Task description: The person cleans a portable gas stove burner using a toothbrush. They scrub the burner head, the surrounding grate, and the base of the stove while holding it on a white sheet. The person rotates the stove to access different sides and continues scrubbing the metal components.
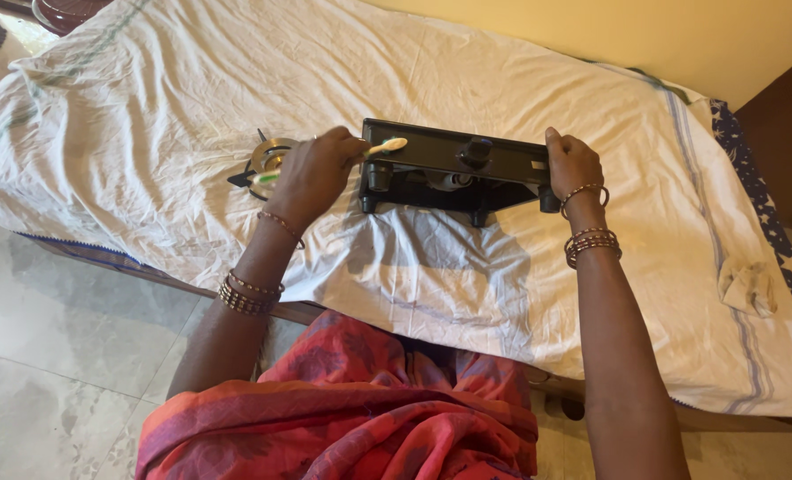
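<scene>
A black gas stove [453,151] stands tipped up on its edge on a white cloth [431,267], its underside and feet facing me. My left hand [311,173] holds a toothbrush [385,147], whose pale head rests against the stove's upper left edge. My right hand [572,163] grips the stove's right end and holds it upright. Both wrists wear bangles.
A metal burner part [267,158] lies on the cloth just left of my left hand. A crumpled rag [748,286] sits at the right edge of the cloth. A yellow wall runs behind, with tiled floor [49,338] at the lower left.
</scene>
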